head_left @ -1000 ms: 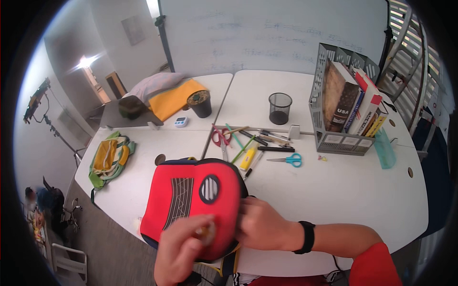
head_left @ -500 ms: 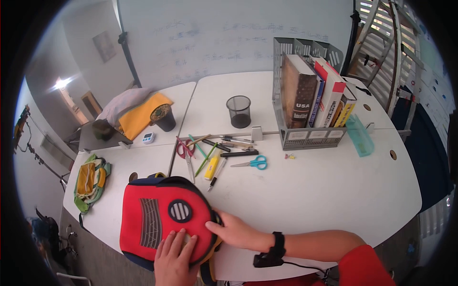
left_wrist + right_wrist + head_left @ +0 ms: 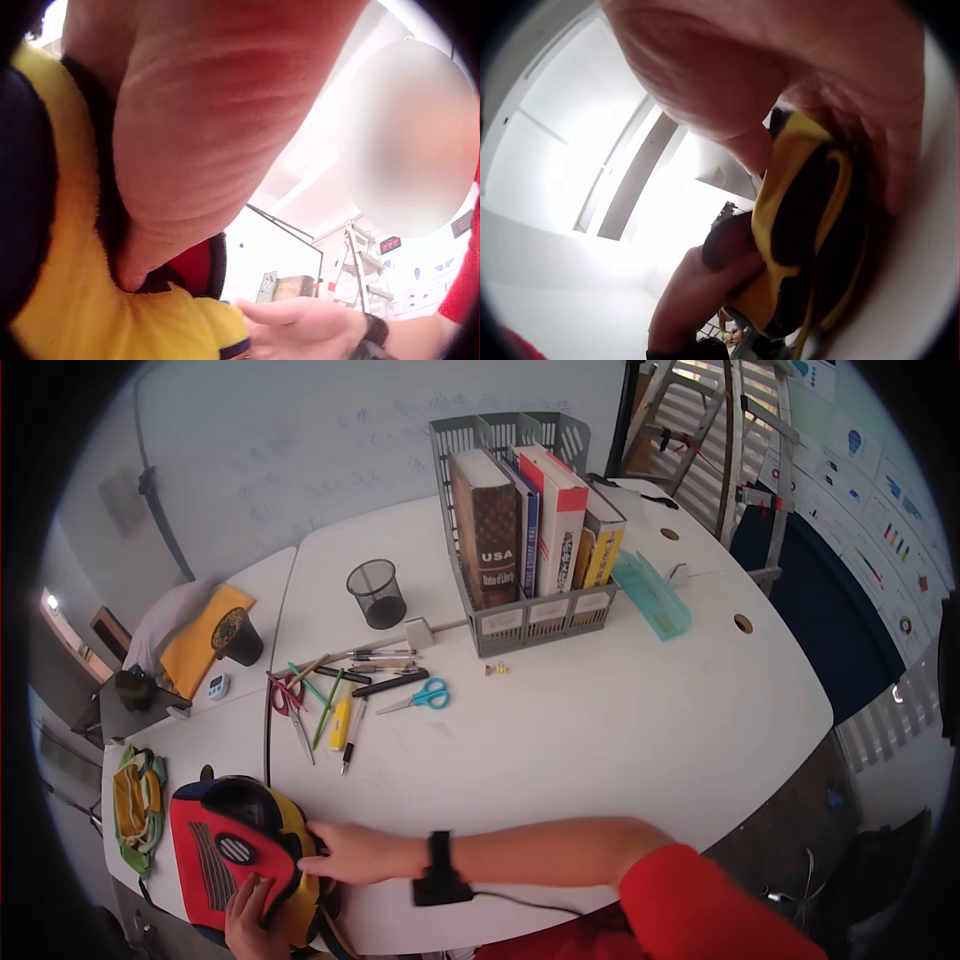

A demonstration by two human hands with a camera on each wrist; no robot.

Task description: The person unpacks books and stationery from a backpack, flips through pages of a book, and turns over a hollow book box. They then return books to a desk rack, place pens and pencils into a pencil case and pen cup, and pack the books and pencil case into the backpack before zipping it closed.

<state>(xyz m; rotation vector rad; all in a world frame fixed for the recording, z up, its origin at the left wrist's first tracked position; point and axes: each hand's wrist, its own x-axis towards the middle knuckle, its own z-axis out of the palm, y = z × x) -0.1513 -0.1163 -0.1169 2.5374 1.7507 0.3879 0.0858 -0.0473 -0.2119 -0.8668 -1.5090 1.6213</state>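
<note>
A red backpack (image 3: 205, 865) with yellow sides and navy trim lies on the table at the lower left, its top gaping along the zip. My left hand (image 3: 252, 922) grips the edge of the red front panel, fingers over the outside; in the left wrist view its thumb dips into the opening beside the yellow fabric (image 3: 82, 300). On the other side, my right hand (image 3: 360, 853) holds the yellow side panel. In the right wrist view thumb and fingers straddle that panel (image 3: 774, 202). The inside of the backpack is dark.
Behind the backpack lie red-handled scissors (image 3: 290, 695), a yellow highlighter (image 3: 340, 722), several pens and blue scissors (image 3: 430, 694). Further back stand a mesh pen cup (image 3: 377, 595), a grey book rack (image 3: 540, 622) and a potted cactus (image 3: 238, 638). A green bag (image 3: 140, 805) lies far left; a teal case (image 3: 655, 595) is right.
The backpack's top has come open, its red front panel pulled away from the yellow side. Both hands now grip the opening's sides. The head view has swung right.
</note>
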